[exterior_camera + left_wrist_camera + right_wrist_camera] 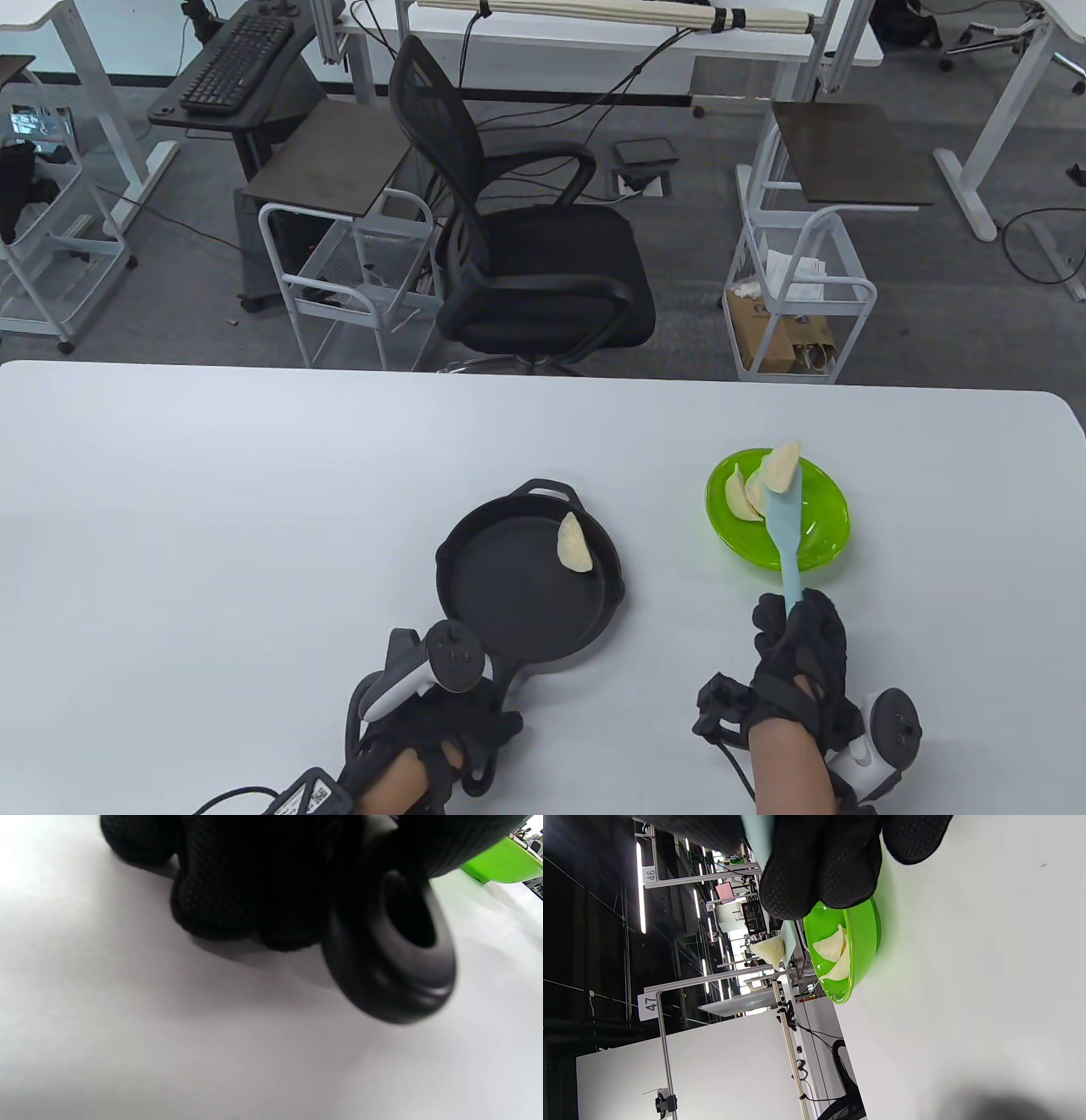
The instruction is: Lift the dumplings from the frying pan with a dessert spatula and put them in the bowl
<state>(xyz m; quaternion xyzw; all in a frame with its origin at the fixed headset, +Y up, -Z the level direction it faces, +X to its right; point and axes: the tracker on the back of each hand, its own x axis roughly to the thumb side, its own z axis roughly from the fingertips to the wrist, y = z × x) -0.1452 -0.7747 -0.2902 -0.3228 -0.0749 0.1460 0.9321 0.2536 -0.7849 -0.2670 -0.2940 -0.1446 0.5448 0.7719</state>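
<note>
A black frying pan (517,594) sits on the white table with one dumpling (575,543) near its far right rim. My left hand (441,722) grips the pan's handle (390,955) at the near side. My right hand (797,645) holds a light blue dessert spatula (785,535) by its handle. On the blade lies a dumpling (782,465), raised above the green bowl (819,543). Two dumplings (742,497) lie in the bowl's left part; the right wrist view shows them (835,955) too, with the carried dumpling (770,949) above the bowl (865,938).
The white table (212,526) stretches wide to the left and behind the pan and bowl. Beyond its far edge stand a black office chair (526,246) and wire carts (797,289) on the floor.
</note>
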